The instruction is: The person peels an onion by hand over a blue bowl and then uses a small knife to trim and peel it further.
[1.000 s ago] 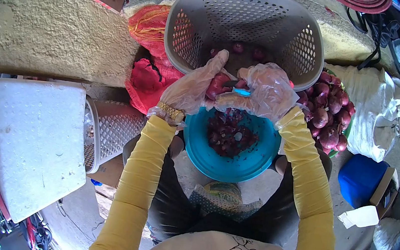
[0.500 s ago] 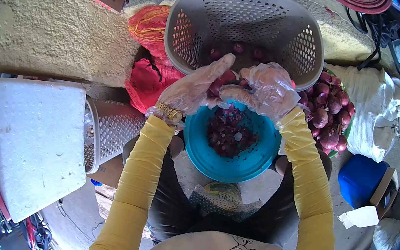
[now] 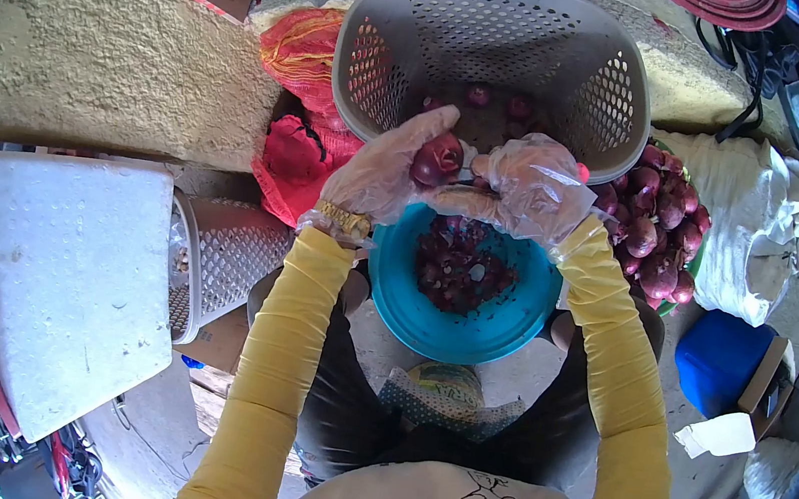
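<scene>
My left hand [image 3: 379,171], in a clear plastic glove, is closed around a red onion [image 3: 439,159] above the blue basin [image 3: 453,342]. My right hand [image 3: 540,182], gloved the same way, is closed beside the onion, its fingers pointing toward it. Whatever sits in the right fingers is hidden by the glove and glare. Loose purple onion skins [image 3: 463,268] lie in the basin below both hands. Just beyond, a grey perforated basket [image 3: 500,21] holds several red onions [image 3: 519,109] at its bottom.
At right, a heap of red onions [image 3: 665,224] lies next to a white sack [image 3: 747,215]. A red mesh bag [image 3: 300,161] is left of the basket. Farther left are a white foam board [image 3: 62,286] and another perforated basket [image 3: 242,259]. A blue container [image 3: 718,362] stands at right.
The onion in my left hand now shows more of its round side, and my left fingers have opened slightly away from it. My right hand has shifted slightly to the right.
</scene>
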The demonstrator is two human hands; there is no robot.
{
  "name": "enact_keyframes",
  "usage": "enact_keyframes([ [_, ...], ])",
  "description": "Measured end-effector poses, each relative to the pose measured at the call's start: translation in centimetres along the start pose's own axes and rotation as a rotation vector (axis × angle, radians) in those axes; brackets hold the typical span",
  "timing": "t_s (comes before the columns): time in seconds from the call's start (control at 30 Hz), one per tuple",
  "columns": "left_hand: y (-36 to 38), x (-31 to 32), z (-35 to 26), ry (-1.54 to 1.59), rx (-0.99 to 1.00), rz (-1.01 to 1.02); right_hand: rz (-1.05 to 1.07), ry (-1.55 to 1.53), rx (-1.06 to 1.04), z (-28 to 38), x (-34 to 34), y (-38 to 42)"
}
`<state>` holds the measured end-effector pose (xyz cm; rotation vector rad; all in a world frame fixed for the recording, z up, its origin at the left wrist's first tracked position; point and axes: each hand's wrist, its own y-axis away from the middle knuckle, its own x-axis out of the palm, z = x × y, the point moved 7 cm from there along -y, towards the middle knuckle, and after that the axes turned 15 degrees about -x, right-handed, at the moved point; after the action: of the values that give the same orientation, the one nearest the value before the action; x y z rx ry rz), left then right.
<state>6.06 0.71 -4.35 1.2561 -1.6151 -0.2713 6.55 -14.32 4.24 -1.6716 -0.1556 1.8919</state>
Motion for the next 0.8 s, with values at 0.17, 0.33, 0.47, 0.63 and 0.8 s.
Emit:
enact_keyframes([
  [0.17,1.7,-0.5,-1.8,-0.418,0.324,-0.189,0.02,-0.106,-0.027,1.1,0.6,-0.6],
  [0.33,1.4,0.8,-1.5,-0.008,0.141,-0.041,0.228,-0.3,0.083,1.1,1.1,-0.6],
  [0.47,0.5,0.4,-1.1,-0.003,0.124,0.079,0.075,-0.362,0.041,0.6,2.1,0.3],
  [0.63,0.9,1.6,-1.2,-0.011,0.121,0.186,0.166,-0.29,0.127,0.2,1.0,-0.2],
  [0.8,1.7,2.9,-1.6,0.066,0.175,0.191,0.106,-0.196,0.141,-0.6,1.3,0.7],
])
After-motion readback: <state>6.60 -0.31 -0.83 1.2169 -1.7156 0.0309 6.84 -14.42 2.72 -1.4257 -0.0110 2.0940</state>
